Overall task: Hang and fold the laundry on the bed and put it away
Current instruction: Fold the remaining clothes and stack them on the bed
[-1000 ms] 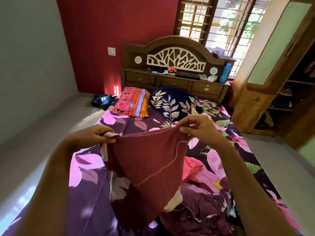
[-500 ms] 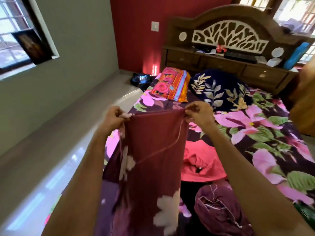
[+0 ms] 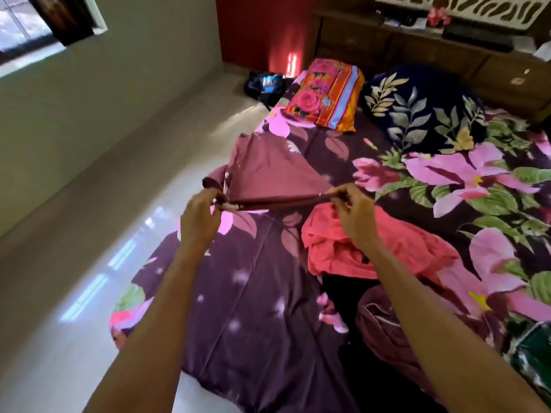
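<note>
Maroon cloth (image 3: 268, 171) is stretched between the two hands over the left half of the bed (image 3: 253, 308). The left hand (image 3: 199, 216) pinches one near corner and the right hand (image 3: 354, 216) pinches the other, so the hands are well apart with the edge taut between them. The rest of the cloth reaches away toward 12 o'clock above the flowered sheet; I cannot tell whether that far part lies on the sheet or hangs just over it. By my reading this is the laying-out step before the first fold, and the job looks to be at an early stage: no folded stack and no hanger can be seen anywhere. A crumpled pink garment (image 3: 387, 248) lies at 4 o'clock from the right hand, a black piece (image 3: 343, 290) just beside it at 6 o'clock, and a dark wine-coloured heap (image 3: 384, 323) nearer, toward 5 o'clock. All three look unsorted. An orange pillow (image 3: 326, 93) and a navy pillow (image 3: 417, 108) sit at the head of the bed, around 1 o'clock.
</note>
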A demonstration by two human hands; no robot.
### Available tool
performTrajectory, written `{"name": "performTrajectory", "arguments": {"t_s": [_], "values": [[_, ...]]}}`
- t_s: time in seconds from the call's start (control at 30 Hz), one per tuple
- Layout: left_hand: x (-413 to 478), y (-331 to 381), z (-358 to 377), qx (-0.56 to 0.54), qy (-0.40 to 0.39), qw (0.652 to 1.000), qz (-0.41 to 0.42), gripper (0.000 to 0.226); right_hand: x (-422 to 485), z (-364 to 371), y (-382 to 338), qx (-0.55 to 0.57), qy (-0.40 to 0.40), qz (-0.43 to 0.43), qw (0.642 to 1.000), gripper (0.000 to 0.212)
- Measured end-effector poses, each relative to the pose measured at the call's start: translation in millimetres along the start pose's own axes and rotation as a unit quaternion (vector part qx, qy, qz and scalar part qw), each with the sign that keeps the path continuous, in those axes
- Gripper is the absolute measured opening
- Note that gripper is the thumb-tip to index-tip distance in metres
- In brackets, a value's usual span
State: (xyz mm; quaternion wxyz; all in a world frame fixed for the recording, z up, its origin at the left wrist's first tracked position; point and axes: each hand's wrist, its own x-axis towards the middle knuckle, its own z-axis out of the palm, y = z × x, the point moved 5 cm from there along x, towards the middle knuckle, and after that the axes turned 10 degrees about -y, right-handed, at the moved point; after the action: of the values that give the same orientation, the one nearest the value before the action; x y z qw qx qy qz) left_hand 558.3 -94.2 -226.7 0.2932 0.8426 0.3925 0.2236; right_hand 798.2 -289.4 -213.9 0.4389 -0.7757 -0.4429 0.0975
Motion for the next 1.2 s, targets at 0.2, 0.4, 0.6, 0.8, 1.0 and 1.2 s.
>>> {"name": "performTrajectory", "arguments": {"t_s": [0.2, 0.4, 0.6, 0.8, 1.0, 1.2], "values": [[-95, -82, 96, 0.118, -0.213, 0.967, -0.077, 0.013, -85, 75, 81, -0.116, -0.21, 0.154, 0.958, 0.013], [-185, -113, 151, 0.115, -0.349, 0.93, -0.002, 0.017, -192, 115, 133, -0.254, -0.427, 0.207, 0.843, 0.012], [-236, -123, 180, 0.154, -0.516, 0.842, -0.04, 0.017, -254, 133, 137, -0.257, -0.548, 0.061, 0.794, 0.027], [-290, -128, 199, 0.119, -0.759, 0.621, -0.156, 0.019, -317, 144, 147, -0.171, -0.751, 0.263, 0.581, 0.008], [-267, -130, 199, 0.076, -0.731, 0.646, -0.206, 0.021, -287, 139, 151, -0.091, -0.719, 0.352, 0.592, 0.018], [-158, -115, 174, 0.002, -0.284, 0.942, -0.179, 0.037, -185, 128, 172, -0.13, -0.422, 0.294, 0.848, 0.034]]}}
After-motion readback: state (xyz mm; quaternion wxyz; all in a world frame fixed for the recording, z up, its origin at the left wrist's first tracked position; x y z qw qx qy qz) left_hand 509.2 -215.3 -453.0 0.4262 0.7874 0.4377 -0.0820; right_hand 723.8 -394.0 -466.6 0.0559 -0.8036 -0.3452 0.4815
